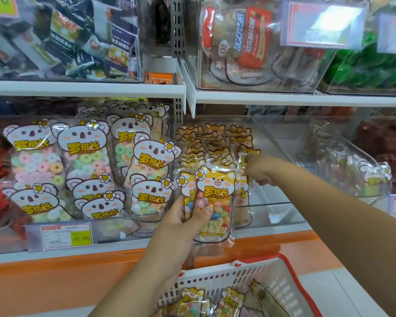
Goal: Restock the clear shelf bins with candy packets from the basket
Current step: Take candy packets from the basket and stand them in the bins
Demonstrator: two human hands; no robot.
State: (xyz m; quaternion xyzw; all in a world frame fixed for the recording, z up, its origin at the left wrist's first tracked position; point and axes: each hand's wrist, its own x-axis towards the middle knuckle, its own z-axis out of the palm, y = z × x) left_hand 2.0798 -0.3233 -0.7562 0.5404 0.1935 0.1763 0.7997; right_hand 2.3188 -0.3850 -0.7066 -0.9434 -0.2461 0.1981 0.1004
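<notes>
A person's left hand (188, 217) grips a pair of fox-faced jelly-bean packets (215, 202) upright at the front of the clear bin (274, 210). The right hand (260, 170), fingers curled, reaches among the stocked row (215, 143) behind; whether it pinches a packet cannot be told. Spare packets (191, 300) wait in the red-rimmed basket (290, 268) below. The risk is that the glossy pair slides from its one-handed grip, or that the crowded row topples forward as a gap is forced.

罗班长 stands in yellow letters on the fox packet (216, 191) in my left hand (183, 216), and also on the koala packets (82, 148) at nine o'clock of it. The price label (81, 238) at eight o'clock reads 16.80. The upper-shelf signs are too blurred to read.
</notes>
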